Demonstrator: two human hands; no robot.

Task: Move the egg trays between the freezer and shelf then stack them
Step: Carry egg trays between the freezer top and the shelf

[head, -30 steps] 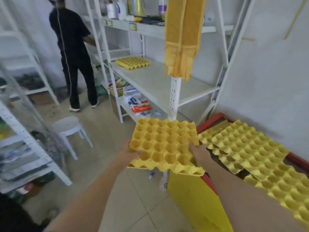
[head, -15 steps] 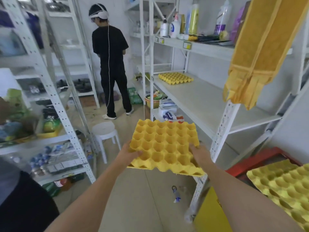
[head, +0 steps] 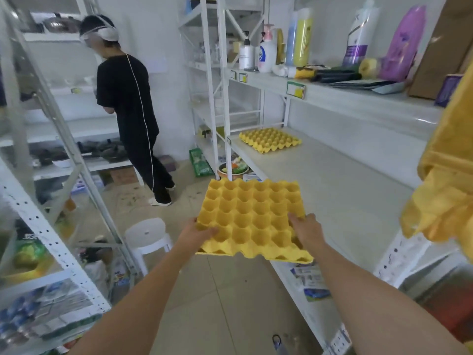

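I hold a yellow egg tray [head: 252, 216] flat in front of me, over the floor beside the white shelf [head: 340, 190]. My left hand [head: 197, 235] grips its near left edge, thumb on top. My right hand [head: 307, 230] grips its near right edge. A second yellow egg tray [head: 270, 139] lies on the shelf board at its far end. The freezer and the other trays are out of view.
A person in black [head: 128, 106] stands at the far racks, back turned. A white stool [head: 147, 238] is on the floor to the left. Bottles [head: 266, 53] line the upper shelf. A yellow cloth [head: 445, 188] hangs at right. A left rack [head: 38, 226] holds goods.
My view has swung left, away from the freezer with its trays, toward the aisle and shelf. Both hands keep the same grip on the tray, which is now nearer the shelf board.
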